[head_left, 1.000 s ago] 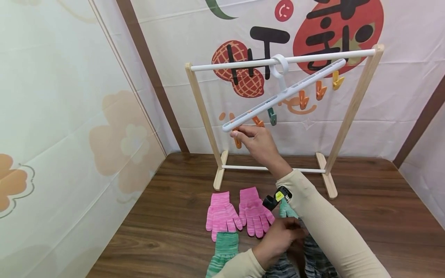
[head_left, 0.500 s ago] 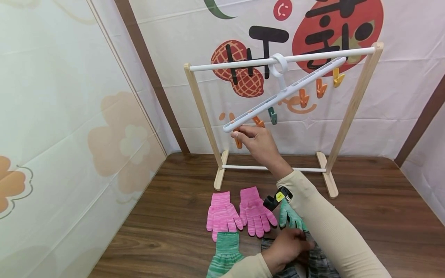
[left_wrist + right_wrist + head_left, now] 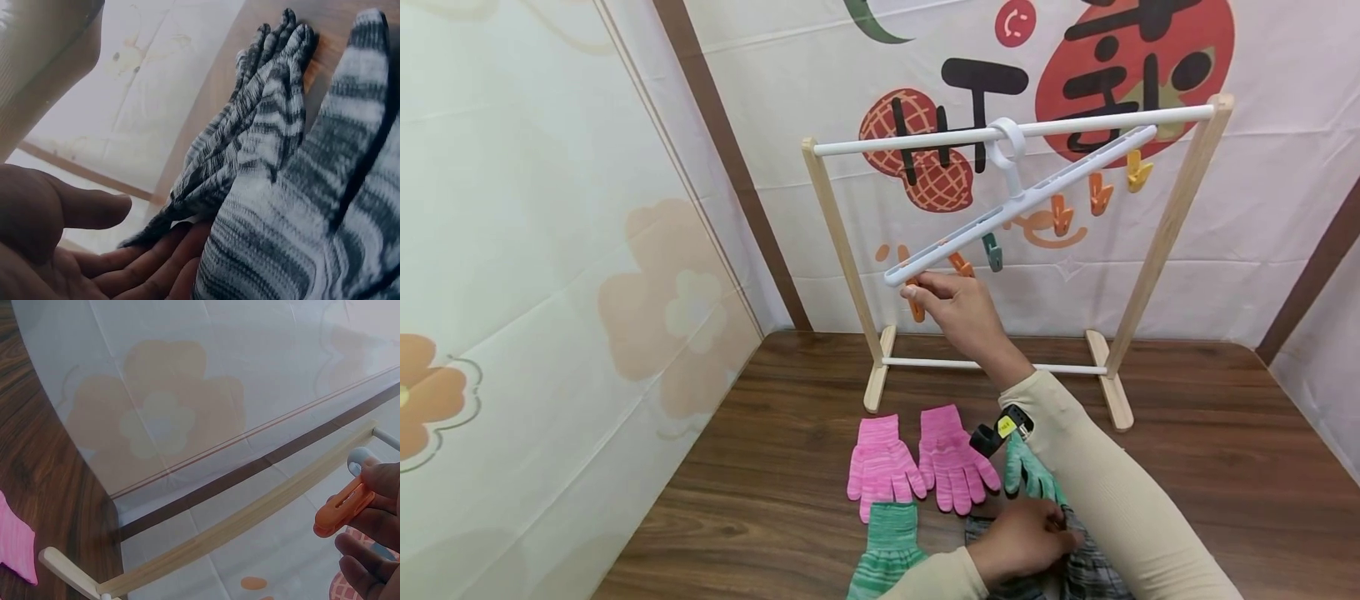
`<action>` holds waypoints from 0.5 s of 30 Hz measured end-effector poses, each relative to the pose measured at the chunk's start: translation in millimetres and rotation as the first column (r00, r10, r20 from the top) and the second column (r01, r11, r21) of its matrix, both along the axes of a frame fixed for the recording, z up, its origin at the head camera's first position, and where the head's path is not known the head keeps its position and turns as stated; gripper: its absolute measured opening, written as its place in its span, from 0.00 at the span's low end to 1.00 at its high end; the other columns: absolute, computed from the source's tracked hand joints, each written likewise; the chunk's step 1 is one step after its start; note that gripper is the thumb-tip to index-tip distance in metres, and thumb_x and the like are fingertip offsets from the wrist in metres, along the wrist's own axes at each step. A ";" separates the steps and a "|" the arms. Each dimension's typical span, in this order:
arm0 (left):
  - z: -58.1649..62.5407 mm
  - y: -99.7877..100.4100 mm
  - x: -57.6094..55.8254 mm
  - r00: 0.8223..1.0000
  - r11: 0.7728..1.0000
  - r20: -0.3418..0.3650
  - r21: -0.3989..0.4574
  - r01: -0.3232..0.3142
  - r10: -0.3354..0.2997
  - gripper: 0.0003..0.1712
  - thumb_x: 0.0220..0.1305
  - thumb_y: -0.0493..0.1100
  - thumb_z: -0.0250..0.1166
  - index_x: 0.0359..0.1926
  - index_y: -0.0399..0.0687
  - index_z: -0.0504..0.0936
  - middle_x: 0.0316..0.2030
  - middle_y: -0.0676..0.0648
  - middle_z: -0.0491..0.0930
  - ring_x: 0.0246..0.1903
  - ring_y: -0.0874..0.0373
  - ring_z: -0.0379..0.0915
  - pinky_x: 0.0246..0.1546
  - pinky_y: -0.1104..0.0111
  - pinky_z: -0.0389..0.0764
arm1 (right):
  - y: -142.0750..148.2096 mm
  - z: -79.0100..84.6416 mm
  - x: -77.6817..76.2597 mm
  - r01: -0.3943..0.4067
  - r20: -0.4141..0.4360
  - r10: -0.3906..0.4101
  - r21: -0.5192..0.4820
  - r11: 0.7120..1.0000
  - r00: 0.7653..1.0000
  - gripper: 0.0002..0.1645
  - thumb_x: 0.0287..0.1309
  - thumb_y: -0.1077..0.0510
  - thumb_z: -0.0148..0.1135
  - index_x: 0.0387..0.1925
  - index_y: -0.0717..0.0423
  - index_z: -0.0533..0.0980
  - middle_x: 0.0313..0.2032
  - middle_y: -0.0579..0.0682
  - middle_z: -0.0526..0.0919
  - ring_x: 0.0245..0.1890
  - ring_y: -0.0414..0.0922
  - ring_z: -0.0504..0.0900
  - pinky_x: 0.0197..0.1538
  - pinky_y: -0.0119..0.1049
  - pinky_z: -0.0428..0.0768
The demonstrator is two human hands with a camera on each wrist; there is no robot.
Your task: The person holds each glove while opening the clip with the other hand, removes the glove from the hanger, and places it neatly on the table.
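My right hand [image 3: 962, 312] pinches an orange clothespin [image 3: 344, 509] at the low left end of a white hanger [image 3: 1018, 200]. The hanger tilts, its hook round the rack's top bar. My left hand [image 3: 1022, 542] is at the grey-black striped gloves [image 3: 262, 231] near the front of the table. In the left wrist view its fingers [image 3: 144, 265] reach under a glove's edge, with the thumb held apart from them. Further along the hanger hang another orange clothespin [image 3: 961, 264], a green one [image 3: 992, 252], two more orange ones [image 3: 1062, 217] and a yellow one [image 3: 1138, 172].
A wooden rack [image 3: 842, 250] with white bars stands at the back of the brown table [image 3: 737, 483]. Two pink gloves [image 3: 953, 467], a green glove [image 3: 887, 546] and a mint glove [image 3: 1030, 471] lie in front of it. Printed cloth walls [image 3: 760, 75] rise behind and beside the table.
My left hand has shifted right and a little toward me over the grey gloves, and more of the mint glove shows. My right hand stays at the hanger's end.
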State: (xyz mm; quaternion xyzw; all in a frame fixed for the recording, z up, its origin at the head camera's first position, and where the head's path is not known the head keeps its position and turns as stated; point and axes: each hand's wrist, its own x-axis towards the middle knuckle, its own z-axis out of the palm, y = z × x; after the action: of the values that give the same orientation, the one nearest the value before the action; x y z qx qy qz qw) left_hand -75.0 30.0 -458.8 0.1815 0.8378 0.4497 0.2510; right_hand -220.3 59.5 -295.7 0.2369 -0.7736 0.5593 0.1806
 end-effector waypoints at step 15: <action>3.0 -9.9 5.0 0.990 0.999 -0.137 -0.012 0.043 -0.044 0.11 0.68 0.48 0.66 0.32 0.48 0.84 0.15 0.59 0.75 0.19 0.72 0.69 0.25 0.77 0.71 | -3.0 0.1 -1.9 -0.017 0.008 0.017 -0.013 1.000 1.000 0.20 0.67 0.49 0.67 0.55 0.53 0.85 0.46 0.47 0.89 0.46 0.41 0.85 0.45 0.42 0.79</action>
State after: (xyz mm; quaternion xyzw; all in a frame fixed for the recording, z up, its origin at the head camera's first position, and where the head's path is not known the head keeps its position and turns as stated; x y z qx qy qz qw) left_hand -70.0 20.1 -455.7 0.2290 0.8510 0.4266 0.2036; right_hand -222.2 56.5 -295.6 0.2402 -0.7687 0.5667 0.1741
